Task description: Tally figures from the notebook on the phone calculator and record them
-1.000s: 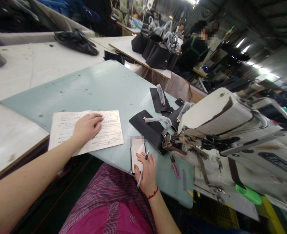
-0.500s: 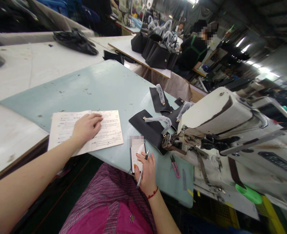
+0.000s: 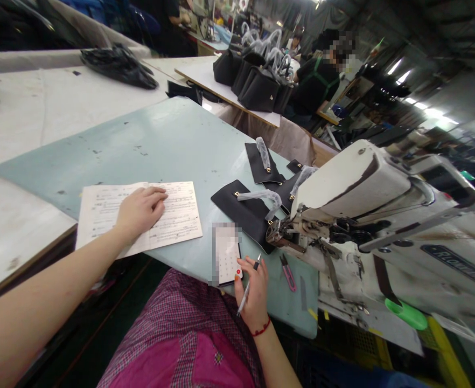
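Note:
My left hand point(image 3: 142, 211) lies flat on an open notebook point(image 3: 176, 218) covered in handwriting, its fingers stretched over the pages. At the table's near edge, my right hand point(image 3: 253, 291) holds a pen point(image 3: 244, 297) between its fingers, the pen slanting across the hand. Just left of these fingers lies a phone point(image 3: 227, 258) whose lit screen shows a number pad; part of it is blurred out. Beyond the phone are black bag panels point(image 3: 241, 213) with plastic-wrapped handles. Pink thread snips point(image 3: 288, 274) rest right of my right hand.
A white sewing machine point(image 3: 354, 188) stands at the right, with a green scoop-like piece point(image 3: 407, 313) on it. Farther back, several black handbags point(image 3: 257, 81) sit on another table, and a person point(image 3: 314, 81) is beside them. A black plastic bundle point(image 3: 118, 66) lies at the upper left.
My right hand has drawn back to the right from the phone, still with the pen, uncovering more of the screen. My left hand stays on the notebook.

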The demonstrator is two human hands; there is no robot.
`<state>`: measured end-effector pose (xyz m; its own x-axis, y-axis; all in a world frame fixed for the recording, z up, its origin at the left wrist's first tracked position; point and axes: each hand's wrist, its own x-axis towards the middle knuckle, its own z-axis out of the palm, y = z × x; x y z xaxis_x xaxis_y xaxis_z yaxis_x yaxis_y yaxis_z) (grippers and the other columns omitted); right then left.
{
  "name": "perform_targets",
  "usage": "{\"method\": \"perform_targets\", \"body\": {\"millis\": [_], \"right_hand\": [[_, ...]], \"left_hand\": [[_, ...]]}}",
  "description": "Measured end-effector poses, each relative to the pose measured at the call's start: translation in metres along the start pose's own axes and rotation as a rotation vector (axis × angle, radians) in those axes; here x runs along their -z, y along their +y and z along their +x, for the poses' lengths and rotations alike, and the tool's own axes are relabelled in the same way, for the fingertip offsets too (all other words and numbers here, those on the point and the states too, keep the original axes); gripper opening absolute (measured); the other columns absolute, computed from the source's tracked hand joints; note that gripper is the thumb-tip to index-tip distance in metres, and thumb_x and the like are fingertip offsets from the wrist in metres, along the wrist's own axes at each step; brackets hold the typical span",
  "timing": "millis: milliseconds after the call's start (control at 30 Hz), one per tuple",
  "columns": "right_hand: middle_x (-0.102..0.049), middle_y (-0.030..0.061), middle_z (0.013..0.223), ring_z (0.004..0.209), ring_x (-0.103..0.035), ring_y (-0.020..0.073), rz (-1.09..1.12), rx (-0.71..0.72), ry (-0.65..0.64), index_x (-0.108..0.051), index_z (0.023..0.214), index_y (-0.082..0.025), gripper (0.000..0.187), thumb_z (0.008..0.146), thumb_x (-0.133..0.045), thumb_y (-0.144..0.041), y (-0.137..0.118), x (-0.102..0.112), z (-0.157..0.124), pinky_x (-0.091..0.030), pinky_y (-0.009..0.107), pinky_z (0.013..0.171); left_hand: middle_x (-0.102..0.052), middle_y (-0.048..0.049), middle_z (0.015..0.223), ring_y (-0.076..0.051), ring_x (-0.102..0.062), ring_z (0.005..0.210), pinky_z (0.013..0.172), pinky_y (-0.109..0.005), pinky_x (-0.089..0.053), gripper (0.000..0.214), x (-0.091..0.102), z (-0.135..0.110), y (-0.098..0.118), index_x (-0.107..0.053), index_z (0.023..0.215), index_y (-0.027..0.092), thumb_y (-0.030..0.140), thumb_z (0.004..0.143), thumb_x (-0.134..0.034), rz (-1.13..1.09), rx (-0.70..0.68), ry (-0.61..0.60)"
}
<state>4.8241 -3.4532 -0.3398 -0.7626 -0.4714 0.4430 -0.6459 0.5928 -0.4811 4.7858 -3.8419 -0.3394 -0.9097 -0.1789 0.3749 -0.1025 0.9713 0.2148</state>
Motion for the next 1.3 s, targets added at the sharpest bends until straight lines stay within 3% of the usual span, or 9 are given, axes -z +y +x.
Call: {"method": "perform_targets", "body": {"millis": [333,600,1133,1300], "right_hand": [[-0.063,0.0063,0.12,0.122,-0.05,0.0238,0.016,0.044,-0.015,-0.049,0.115,-0.023,0.03,0.086,-0.054,-0.016,0.003,-0.001,-0.005,-0.023,0.058,0.113],[-0.063,0.0056,0.123,0.123,-0.049,0.0237,0.019,0.061,-0.111,-0.05,0.111,-0.023,0.026,0.087,-0.054,-0.017,-0.001,-0.003,0.0,-0.022,0.058,0.113],[-0.063,0.0061,0.119,0.119,-0.052,0.0226,0.045,0.073,0.018,-0.048,0.12,-0.022,0.035,0.086,-0.053,-0.014,0.004,-0.008,-0.006,-0.025,0.057,0.112],[-0.055,0.0115,0.131,0.127,-0.044,0.0265,0.02,0.061,0.022,-0.044,0.124,-0.019,0.043,0.085,-0.062,-0.022,0.002,-0.009,-0.006,-0.032,0.057,0.108]], "left_hand": [[-0.059,-0.0004,0.124,-0.022,-0.051,0.1,0.089,-0.037,-0.043,0.033,0.001,0.0,0.0,-0.065,0.107,0.017,0.031,0.093,-0.038,0.005,-0.008,-0.005],[-0.058,-0.0003,0.125,-0.023,-0.051,0.102,0.09,-0.037,-0.043,0.034,-0.001,-0.001,0.0,-0.064,0.108,0.018,0.032,0.093,-0.036,0.002,0.003,-0.004],[-0.059,0.0003,0.123,-0.022,-0.051,0.097,0.087,-0.037,-0.043,0.033,0.0,-0.001,0.001,-0.064,0.107,0.018,0.031,0.093,-0.037,0.001,-0.009,0.0],[-0.059,-0.0011,0.124,-0.023,-0.05,0.1,0.089,-0.037,-0.042,0.035,0.001,0.0,0.002,-0.064,0.108,0.016,0.031,0.093,-0.036,-0.007,-0.003,-0.001]]}}
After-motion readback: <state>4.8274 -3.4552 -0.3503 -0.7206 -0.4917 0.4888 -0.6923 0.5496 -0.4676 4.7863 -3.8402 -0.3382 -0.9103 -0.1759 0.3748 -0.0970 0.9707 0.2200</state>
